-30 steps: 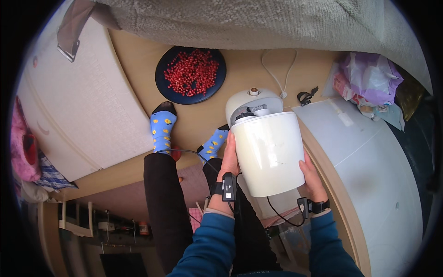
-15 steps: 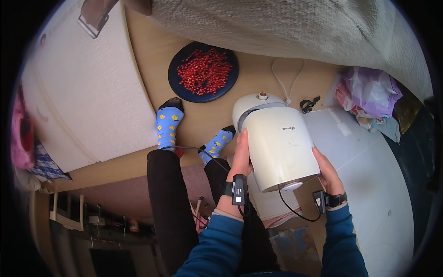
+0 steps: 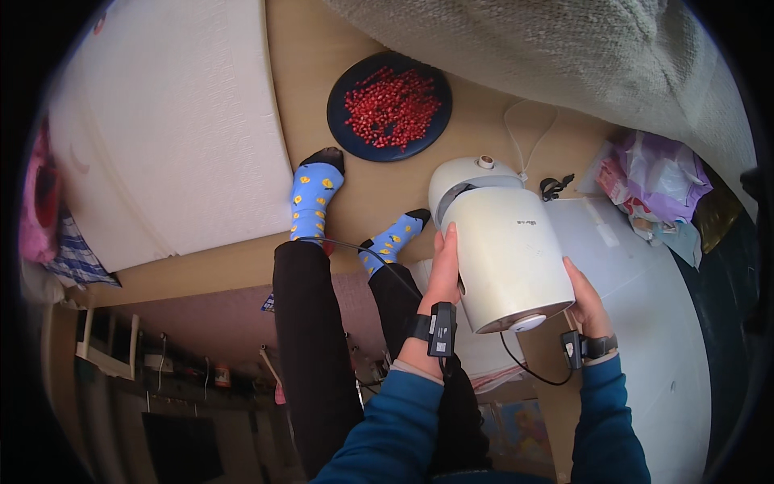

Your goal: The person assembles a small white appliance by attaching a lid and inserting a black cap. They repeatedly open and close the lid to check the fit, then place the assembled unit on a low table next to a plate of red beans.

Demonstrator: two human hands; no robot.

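Note:
A white barrel-shaped appliance [image 3: 512, 258] is tilted between my two hands. Its domed end [image 3: 463, 177] has a small round knob, and a dark gap parts it from the body. My left hand [image 3: 442, 270] presses along its left side, fingers pointing away from me. My right hand [image 3: 587, 302] curves around its lower right side. At the near end a white round piece [image 3: 529, 323] sticks out. Beyond my feet lies a dark round plate [image 3: 342, 129] with many loose red pieces [image 3: 391, 109] that look like pomegranate seeds. The undersides of my fingers are hidden.
A thin white cord [image 3: 528, 153] and a bundled black cable [image 3: 555, 187] lie beyond the appliance. Plastic bags [image 3: 665, 177] sit at the right, near a grey fleecy blanket [image 3: 556, 56]. A large white panel [image 3: 173, 137] lies left of my socked feet [image 3: 314, 202].
The view has shifted, so the plate, my feet and the appliance sit further right in the picture. Both hands keep the same hold on the appliance.

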